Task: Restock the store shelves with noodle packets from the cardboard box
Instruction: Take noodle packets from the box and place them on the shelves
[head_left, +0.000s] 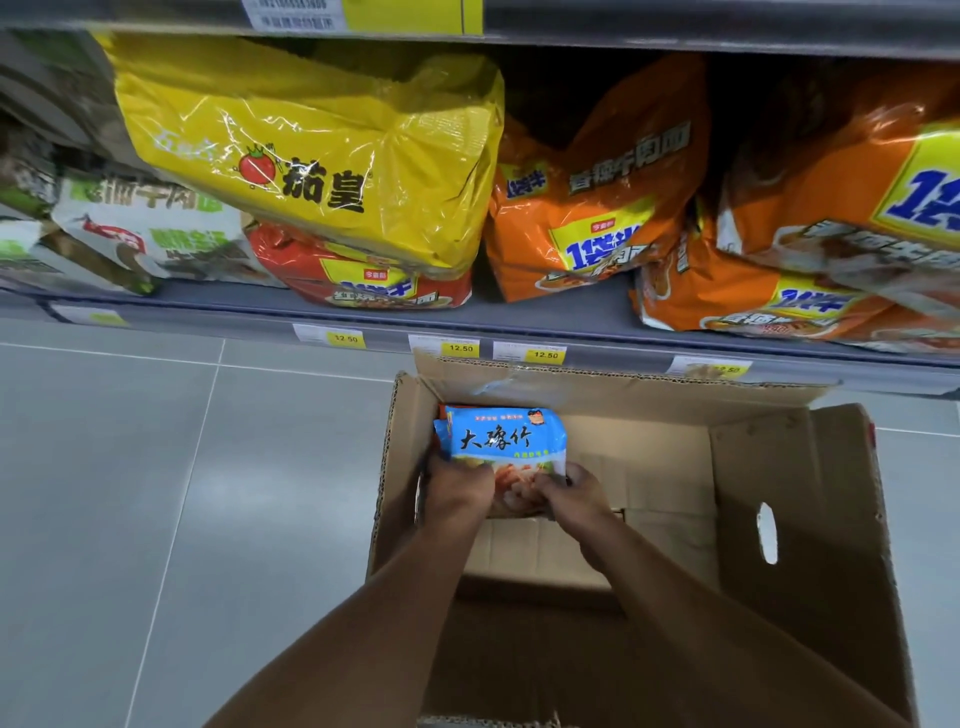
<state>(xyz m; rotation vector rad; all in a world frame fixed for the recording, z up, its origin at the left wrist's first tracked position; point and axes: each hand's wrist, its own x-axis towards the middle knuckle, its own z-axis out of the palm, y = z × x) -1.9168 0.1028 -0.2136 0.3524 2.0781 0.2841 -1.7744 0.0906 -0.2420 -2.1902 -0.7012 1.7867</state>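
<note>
An open cardboard box (800, 519) stands on the floor below the shelf. Inside it, at the far left corner, both my hands grip a blue noodle packet (506, 436) by its near end. My left hand (457, 491) holds the left side and my right hand (579, 491) pinches the right side. Behind the blue packet, an orange packet edge shows. The box's bottom looks otherwise bare. The shelf (545, 317) above carries large noodle multipacks.
On the shelf lie a yellow multipack (322, 150) on a red one (363, 280), orange multipacks (587, 208) to the right, green-and-white packs (145, 234) to the left. Price tags (460, 347) line the shelf edge. Grey tiled floor (156, 493) spreads left of the box.
</note>
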